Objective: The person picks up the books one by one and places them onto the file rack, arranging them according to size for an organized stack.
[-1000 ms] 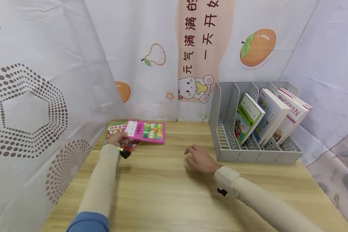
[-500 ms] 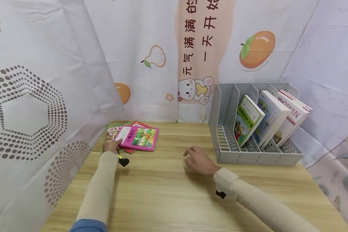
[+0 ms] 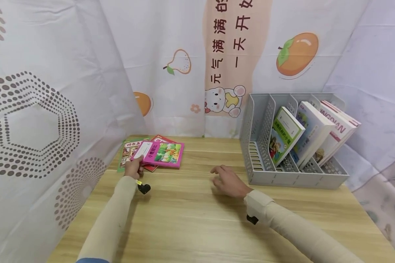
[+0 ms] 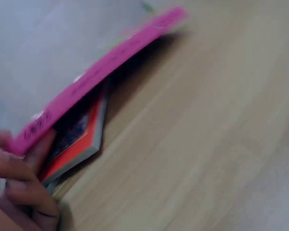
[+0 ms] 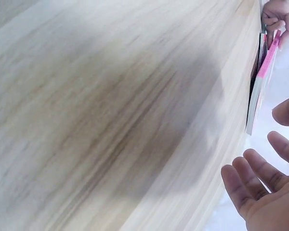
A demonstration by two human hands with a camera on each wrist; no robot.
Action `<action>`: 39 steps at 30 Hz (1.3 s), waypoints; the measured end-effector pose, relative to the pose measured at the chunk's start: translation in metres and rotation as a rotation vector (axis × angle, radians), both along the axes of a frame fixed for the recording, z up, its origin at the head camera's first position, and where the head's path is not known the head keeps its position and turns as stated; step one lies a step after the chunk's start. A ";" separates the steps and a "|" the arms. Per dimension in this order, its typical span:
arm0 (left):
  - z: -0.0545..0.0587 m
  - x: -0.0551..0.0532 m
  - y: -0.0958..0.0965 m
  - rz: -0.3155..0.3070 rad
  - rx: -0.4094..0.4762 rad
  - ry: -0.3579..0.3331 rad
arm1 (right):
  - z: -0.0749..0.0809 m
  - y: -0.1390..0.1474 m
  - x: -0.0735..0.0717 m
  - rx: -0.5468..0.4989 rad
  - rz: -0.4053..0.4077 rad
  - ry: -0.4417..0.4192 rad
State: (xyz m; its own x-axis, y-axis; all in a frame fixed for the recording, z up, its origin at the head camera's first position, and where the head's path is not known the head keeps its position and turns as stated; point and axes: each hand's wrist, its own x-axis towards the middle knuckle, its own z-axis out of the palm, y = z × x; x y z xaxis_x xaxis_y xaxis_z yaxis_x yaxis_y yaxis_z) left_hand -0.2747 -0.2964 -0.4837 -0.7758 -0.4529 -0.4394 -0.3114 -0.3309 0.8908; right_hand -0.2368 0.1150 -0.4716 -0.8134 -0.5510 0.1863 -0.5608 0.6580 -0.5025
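My left hand (image 3: 133, 168) pinches the near left corner of a pink picture book (image 3: 164, 154), thumb on top and fingers beneath. In the left wrist view the pink book (image 4: 94, 79) is tilted up at the held end, above a red-edged book (image 4: 82, 144). That red book (image 3: 151, 168) shows below and behind the pink one in the head view. A green-edged book (image 3: 126, 155) lies to their left, partly covered. My right hand (image 3: 228, 181) hovers over the table with loosely bent fingers and holds nothing; the right wrist view shows its fingers (image 5: 260, 173) spread apart.
A grey perforated book rack (image 3: 296, 179) stands on the right of the wooden table (image 3: 184, 219). Leaning in its slots are a green book (image 3: 284, 137), a thick white-edged book (image 3: 311, 133) and white-and-red books (image 3: 335, 133). Printed curtains (image 3: 171, 33) hang behind and at the sides.
The left hand and the pink book first moved left and nearer, uncovering the red book behind; the left grip now sits at the book's near left corner. The right hand has barely moved.
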 end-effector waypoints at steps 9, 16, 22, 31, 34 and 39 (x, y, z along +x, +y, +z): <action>0.002 0.005 0.000 -0.014 0.042 -0.007 | -0.003 -0.004 0.001 -0.033 -0.017 -0.021; -0.006 -0.002 0.016 -0.121 -0.055 0.054 | 0.000 -0.008 0.006 -0.026 -0.010 -0.047; -0.011 -0.008 0.024 -0.124 -0.020 0.062 | 0.001 -0.005 0.006 -0.031 -0.022 -0.083; -0.005 -0.004 0.019 -0.206 0.045 0.062 | -0.004 -0.008 0.003 -0.038 0.001 -0.063; -0.008 -0.004 0.016 -0.243 0.071 0.103 | -0.005 -0.009 0.003 -0.027 0.011 -0.058; -0.011 -0.003 0.014 -0.212 0.090 0.174 | -0.003 -0.010 0.000 -0.014 0.007 -0.066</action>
